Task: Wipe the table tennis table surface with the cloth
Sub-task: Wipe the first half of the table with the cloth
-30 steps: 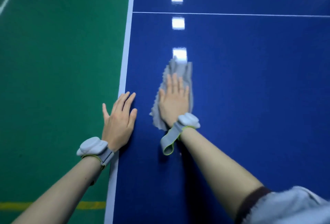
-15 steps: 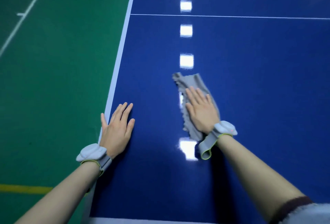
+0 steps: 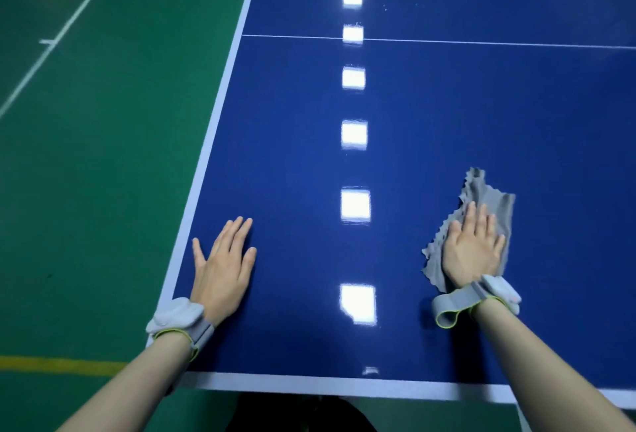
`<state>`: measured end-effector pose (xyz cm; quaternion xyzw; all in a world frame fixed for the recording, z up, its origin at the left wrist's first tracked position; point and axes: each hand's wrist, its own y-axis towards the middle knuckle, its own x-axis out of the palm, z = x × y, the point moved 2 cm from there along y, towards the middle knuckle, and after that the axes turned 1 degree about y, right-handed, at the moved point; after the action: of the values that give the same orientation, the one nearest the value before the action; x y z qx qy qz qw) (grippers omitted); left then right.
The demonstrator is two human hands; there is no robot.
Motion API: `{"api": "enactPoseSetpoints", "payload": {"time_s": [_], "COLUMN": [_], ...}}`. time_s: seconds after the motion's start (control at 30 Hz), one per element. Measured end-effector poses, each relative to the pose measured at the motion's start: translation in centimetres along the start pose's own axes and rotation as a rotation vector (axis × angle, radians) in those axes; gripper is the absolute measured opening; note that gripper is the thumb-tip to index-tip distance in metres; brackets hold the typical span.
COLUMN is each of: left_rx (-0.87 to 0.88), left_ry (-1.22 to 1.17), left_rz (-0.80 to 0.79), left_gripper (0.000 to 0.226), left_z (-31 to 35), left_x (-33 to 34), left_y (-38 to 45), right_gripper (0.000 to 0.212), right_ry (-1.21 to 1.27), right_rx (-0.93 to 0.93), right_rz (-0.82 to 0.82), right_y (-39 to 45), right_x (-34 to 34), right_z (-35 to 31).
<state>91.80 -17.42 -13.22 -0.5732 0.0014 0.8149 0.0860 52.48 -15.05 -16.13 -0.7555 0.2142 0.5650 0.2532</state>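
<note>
The blue table tennis table [image 3: 430, 115] fills the view, with white edge lines and a thin white centre line across it. A grey cloth [image 3: 488, 197] with jagged edges lies flat on the surface at the right. My right hand [image 3: 471, 249] presses down on the cloth with straight fingers, covering its near half. My left hand [image 3: 223, 259] lies flat on the bare table close to the near left corner, fingers spread, holding nothing. Both wrists wear grey bands.
Green sports floor [image 3: 103, 156] with white lines lies left of the table, and a yellow line [image 3: 58, 364] crosses it near my left forearm. The table's near edge [image 3: 344, 385] runs along the bottom. Bright ceiling-light reflections [image 3: 354, 206] run down the surface.
My right hand has slid the cloth to the right across the table, away from my left hand. The view has pulled back, so the near edge now shows. My left hand stays flat.
</note>
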Motion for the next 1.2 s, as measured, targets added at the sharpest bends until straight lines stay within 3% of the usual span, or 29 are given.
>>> {"api": "enactPoseSetpoints", "payload": {"time_s": [0.13,0.33,0.57,0.7,0.83,0.93,1.2], "left_rx": [-0.005,-0.045,-0.094,-0.226,-0.212,-0.142,0.003], "left_ry": [-0.037,-0.044,-0.089,-0.178,-0.126,-0.050,0.071], "left_rz": [0.016,0.064,0.093,0.136,0.140,0.122,0.038], "left_gripper": [0.070,0.067,0.058,0.047,0.060,0.067,0.068], "left_z": [-0.7,-3.4,-7.2,-8.3,-8.5,-8.2,-5.5], "left_x": [-0.4,-1.8,-2.6,-2.1,-2.2,-2.4,-1.9], "left_y": [-0.6,-1.9,-3.6,-4.1,-4.7,-4.4,-4.9], "right_gripper": [0.055,0.055,0.055,0.054,0.054,0.054,0.064], "right_ry": [0.028,0.063,0.035,-0.006,-0.060,-0.082,-0.087], "right_rx": [0.051,-0.073,-0.514,-0.865,-1.048,-0.959,-0.459], "right_rz": [0.015,-0.043,-0.158,-0.232,-0.295,-0.230,-0.117], "right_y": [-2.0,-4.2,-12.9,-19.8,-20.0,-16.7,-7.2], "right_x": [1.0,4.6,8.6,9.6,8.5,7.0,2.6], "right_z": [-3.8,-15.0,-27.2,-26.0,-20.8,-17.3,-5.3]}}
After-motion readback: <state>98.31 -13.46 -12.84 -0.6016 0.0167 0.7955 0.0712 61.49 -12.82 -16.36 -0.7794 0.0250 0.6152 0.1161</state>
